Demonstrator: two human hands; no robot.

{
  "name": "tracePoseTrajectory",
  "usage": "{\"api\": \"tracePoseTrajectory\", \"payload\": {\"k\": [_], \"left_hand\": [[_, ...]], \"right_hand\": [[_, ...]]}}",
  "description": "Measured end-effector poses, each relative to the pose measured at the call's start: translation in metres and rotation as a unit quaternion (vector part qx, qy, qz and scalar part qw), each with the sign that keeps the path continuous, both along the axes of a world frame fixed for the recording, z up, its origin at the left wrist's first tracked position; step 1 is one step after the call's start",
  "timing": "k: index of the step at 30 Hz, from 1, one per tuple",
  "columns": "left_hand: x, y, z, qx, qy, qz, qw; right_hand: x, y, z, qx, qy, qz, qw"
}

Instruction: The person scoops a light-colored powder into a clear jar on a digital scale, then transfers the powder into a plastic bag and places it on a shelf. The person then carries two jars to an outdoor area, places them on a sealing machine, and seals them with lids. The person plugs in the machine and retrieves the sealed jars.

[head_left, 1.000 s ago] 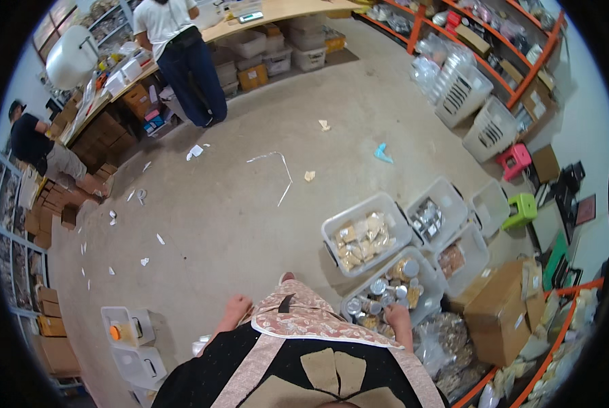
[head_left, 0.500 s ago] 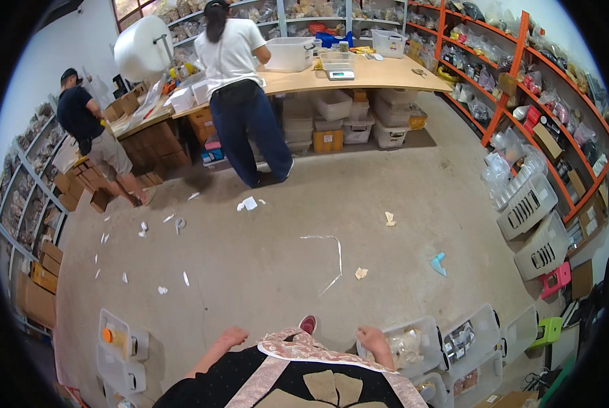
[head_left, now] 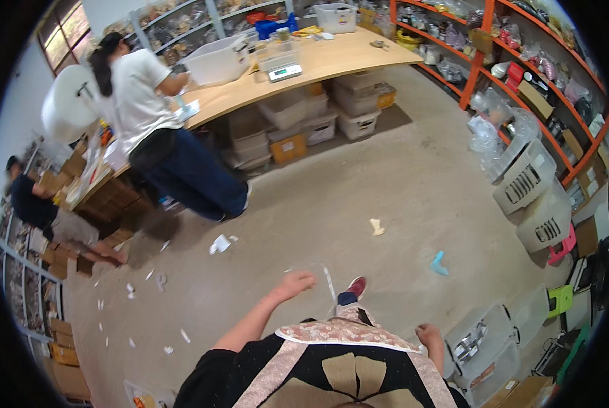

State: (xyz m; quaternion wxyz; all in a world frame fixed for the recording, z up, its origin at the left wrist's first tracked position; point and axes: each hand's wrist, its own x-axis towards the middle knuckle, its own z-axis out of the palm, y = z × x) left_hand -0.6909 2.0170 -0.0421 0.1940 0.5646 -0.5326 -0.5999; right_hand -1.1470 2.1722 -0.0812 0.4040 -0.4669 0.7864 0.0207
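Note:
My left hand reaches forward over the concrete floor, its fingers loosely stretched and holding nothing. It hangs in the air near a white line marked on the floor. At my right side, my right hand is loosely curled, with nothing visible in it. Nearest to it is a translucent plastic bin with packaged pieces inside. Between my hands shows my red shoe, one foot ahead on the floor. A pink patterned apron covers my front.
A person in a white shirt stands at the wooden table, which bears bins and a scale. Another person is at far left. Paper scraps and a blue piece litter the floor. Orange shelving lines the right.
My view has turned to the right and moved forward, closer to the table. My left hand has swung forward and right; my right hand hangs by my side. One foot has stepped ahead.

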Motion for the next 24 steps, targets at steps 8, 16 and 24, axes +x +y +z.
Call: {"api": "tracePoseTrajectory", "payload": {"k": [8,16,24], "left_hand": [[-0.002,-0.123,-0.004,0.272,0.192,0.351,0.875],[-0.018,-0.222,-0.078,0.214,0.327,0.610,0.690],[-0.140,-0.652,-0.037,0.162,0.149,0.214,0.952]], "right_hand": [[-0.017,-0.272,0.051,-0.107,-0.023,0.068,0.992],[0.004,-0.511,0.072,-0.142,-0.354,0.130,0.915],[-0.093,-0.646,0.097,-0.087,-0.264,-0.074,0.958]]}}
